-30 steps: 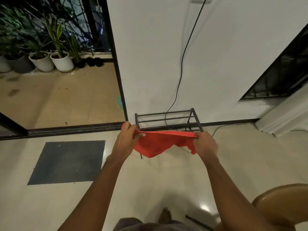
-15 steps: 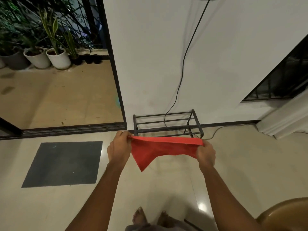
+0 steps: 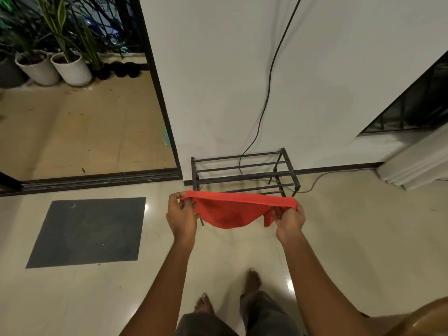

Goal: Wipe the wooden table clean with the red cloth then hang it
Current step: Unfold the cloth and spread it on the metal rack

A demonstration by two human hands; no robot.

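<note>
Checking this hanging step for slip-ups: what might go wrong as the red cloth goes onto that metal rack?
1. The left hand and right hand pinch the red cloth only at its top edge; a slack pinch could drop it.
2. The metal rack has open bars, so the cloth may slip through.
3. The black cable runs through the rack and might snag.

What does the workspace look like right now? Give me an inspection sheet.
Surface: brown rounded edge at lower right; cannot tell if it is the table.
Job's things: red cloth held spread in front of the metal rack, not draped on it.
Clutter: nothing seen.
Grippers: left hand and right hand each pinch a top corner of the cloth.
Cables: black cable runs down the wall to the rack, then along the floor.
Surroundings: tiled floor, dark mat, potted plants beyond the doorway.
</note>
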